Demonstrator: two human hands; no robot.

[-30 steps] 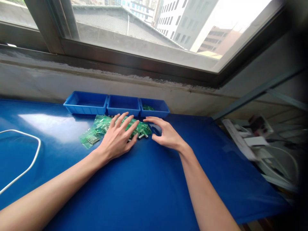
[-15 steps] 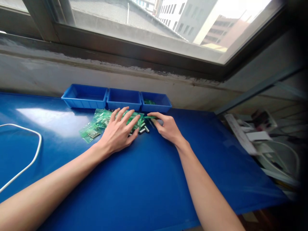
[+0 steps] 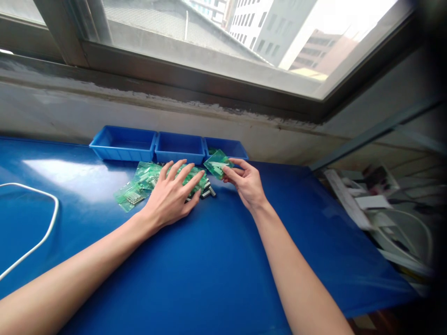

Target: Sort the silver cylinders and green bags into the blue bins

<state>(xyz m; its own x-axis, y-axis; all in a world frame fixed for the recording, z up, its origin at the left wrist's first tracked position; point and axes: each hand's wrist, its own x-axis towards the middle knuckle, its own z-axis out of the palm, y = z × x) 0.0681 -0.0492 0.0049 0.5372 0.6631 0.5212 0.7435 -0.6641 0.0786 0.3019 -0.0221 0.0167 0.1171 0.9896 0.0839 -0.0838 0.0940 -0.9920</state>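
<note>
My left hand (image 3: 174, 190) lies with fingers spread over a pile of green plastic bags (image 3: 144, 176) that hold small metallic and white parts. Several loose dark and silver cylindrical pieces (image 3: 208, 190) stick out at the pile's right side. Between the thumb and fingers of my right hand (image 3: 246, 181) is a small green plastic bag (image 3: 217, 163) with pale strips inside. It is raised off the pile, in front of the right blue bin (image 3: 233, 148), whose inside it partly covers. A bit of green shows in that bin.
Left of that bin stand the middle blue bin (image 3: 179, 150) and the left blue bin (image 3: 124, 145), against the wall under the window. A white cable (image 3: 52, 218) curves over the blue table (image 3: 195, 279) at left. Papers and clutter (image 3: 373, 202) lie at the right.
My right hand has lifted the green bag up from the pile's right edge and turned it so its flat face shows. My left hand stays on the pile.
</note>
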